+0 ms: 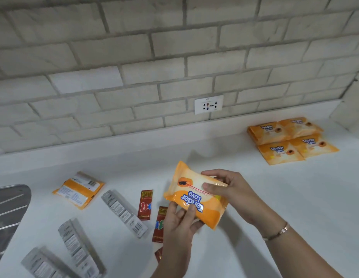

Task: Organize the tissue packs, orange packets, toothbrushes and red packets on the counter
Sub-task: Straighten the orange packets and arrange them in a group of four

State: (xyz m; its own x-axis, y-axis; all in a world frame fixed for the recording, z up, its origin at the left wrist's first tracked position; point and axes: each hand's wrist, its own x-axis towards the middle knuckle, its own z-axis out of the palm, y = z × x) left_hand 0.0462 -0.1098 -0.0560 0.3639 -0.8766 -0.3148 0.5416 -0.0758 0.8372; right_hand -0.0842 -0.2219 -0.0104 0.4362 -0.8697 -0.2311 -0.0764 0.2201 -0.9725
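I hold an orange pack [194, 194] up over the white surface [265, 197] with both hands. My left hand [178, 223] grips its near end, thumb on top. My right hand [228, 189] pinches its far side with curled fingers [214, 173]. Four packs [293, 140] lie flat together far to the right, near the wall. A turned-over pack [79, 189] lies on the left. Boxed toothbrushes [123, 213] and red packets [145, 204] lie near my left hand.

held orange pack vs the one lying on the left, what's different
The held pack is gripped by left hand and right hand; the lone pack lies on the counter. The held pack shows its logo, the lone pack its barcode. Both are orange.
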